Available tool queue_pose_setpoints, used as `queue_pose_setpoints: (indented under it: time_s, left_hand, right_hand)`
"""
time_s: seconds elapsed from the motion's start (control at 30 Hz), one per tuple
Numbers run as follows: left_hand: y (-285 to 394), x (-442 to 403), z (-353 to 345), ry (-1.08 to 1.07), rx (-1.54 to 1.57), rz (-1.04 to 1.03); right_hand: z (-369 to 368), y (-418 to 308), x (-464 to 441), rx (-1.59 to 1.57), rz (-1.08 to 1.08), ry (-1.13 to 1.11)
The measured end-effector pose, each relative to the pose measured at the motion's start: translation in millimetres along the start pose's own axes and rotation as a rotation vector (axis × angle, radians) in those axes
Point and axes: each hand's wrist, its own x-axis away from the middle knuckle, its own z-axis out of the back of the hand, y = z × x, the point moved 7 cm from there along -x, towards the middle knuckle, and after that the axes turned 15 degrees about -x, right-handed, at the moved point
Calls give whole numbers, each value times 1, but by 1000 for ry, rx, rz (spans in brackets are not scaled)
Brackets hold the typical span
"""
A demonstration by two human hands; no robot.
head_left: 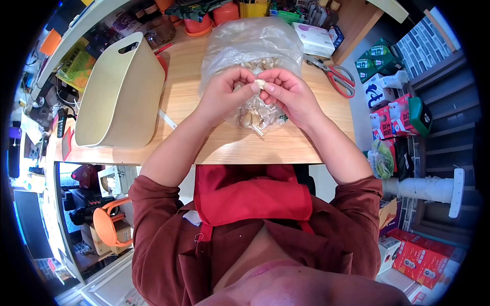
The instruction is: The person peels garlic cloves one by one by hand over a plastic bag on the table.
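Note:
Both my hands meet over a clear plastic bag (250,38) on the wooden table. Between the fingertips is a small pale garlic clove (260,83). My left hand (229,92) pinches it from the left, thumb and forefinger pressed together. From the right, my right hand (288,94) grips the same clove with thumb and forefinger, its other fingers curled. Beneath the hands, a garlic bulb (250,119) and loose skins lie in or on the bag; the hands hide part of them.
A tall cream bin (115,97) stands on the table's left. Red-handled scissors (339,79) lie at the right, near a white box (314,40). Red pots (197,25) line the back. The table's front edge (260,157) runs before the red apron.

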Motion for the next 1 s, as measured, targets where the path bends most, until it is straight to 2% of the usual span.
queue_pose_setpoints:
  time_s: [0.1, 0.2, 0.3, 0.5, 0.6, 0.9, 1.0]
  left_hand:
    - [0, 0, 0, 66, -78, 5]
    - [8, 2, 4, 141, -356, -126]
    - [21, 5, 5, 192, -429, -253]
    - [31, 9, 7, 205, -457, -331]
    - [15, 5, 8, 109, -256, -115]
    - [0, 3, 2, -130, 3, 132]
    - [-1, 4, 1, -206, -33, 178]
  right_hand:
    - [1, -1, 0, 149, 34, 19]
    - [1, -2, 1, 183, 53, 66]
    - [0, -2, 0, 163, 90, 67]
    - [3, -6, 0, 290, 151, 50]
    - [4, -9, 0, 326, 161, 35]
    - [1, -14, 2, 475, 141, -20]
    - [2, -14, 1, 635, 184, -73]
